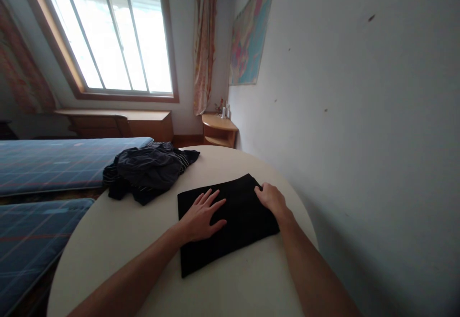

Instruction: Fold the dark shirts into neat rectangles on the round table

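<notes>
The window (122, 34) glares (blown white); the rest looks dim, perhaps slightly blurred

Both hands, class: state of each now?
Left hand: open, fingers spread on the black, rectangular folded cloth.
Right hand: closed, apparently holding its right edge.

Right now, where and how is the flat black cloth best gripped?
Probably pinch the black cloth by its right edge, coming from the right: it lies flat, and the right hand touches that edge near the far corner. The left hand, spread on top, could steady it.
</notes>
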Demonstrator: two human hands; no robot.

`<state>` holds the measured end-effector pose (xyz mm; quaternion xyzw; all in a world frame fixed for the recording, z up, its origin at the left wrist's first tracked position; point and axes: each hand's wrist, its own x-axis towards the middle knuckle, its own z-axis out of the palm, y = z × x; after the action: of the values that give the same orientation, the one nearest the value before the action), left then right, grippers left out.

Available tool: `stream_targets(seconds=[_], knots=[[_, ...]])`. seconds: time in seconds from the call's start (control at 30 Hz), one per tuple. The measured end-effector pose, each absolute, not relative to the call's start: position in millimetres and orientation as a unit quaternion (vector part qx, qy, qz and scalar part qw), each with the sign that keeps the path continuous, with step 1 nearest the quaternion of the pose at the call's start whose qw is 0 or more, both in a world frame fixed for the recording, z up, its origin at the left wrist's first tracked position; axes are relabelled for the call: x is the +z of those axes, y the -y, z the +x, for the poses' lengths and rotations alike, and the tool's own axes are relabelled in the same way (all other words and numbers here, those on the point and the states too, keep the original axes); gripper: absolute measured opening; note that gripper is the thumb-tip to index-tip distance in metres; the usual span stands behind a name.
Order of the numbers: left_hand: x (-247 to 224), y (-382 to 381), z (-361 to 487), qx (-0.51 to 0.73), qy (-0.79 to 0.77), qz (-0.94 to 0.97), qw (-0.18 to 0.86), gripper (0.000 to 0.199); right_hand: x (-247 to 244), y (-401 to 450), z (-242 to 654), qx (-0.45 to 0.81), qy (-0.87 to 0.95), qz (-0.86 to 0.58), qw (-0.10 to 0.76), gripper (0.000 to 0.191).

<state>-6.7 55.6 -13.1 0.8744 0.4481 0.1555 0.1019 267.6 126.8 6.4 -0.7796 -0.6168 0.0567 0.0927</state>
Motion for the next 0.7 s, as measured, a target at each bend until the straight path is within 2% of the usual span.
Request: stream_targets(seconds=[0.17,0.33,0.57,0.7], knots=[[-2,-26,6,0.1,-0.345,0.923,0.135,0.064,8,-128,273,0.053,0.606,-0.788,0.1,0.044],[0,-25,7,0.093,-0.319,0.932,0.147,0.056,13,-128,276,0.043,0.607,-0.785,0.112,0.043],[3,-70,-44,0.202,-0.43,0.872,0.115,0.038,43,-121,263,-0.001,0.629,-0.767,0.127,0.039],[-3,-92,-71,0.251,-0.477,0.82,0.192,0.034,74,-112,239,-0.039,0.648,-0.754,0.106,0.035]])
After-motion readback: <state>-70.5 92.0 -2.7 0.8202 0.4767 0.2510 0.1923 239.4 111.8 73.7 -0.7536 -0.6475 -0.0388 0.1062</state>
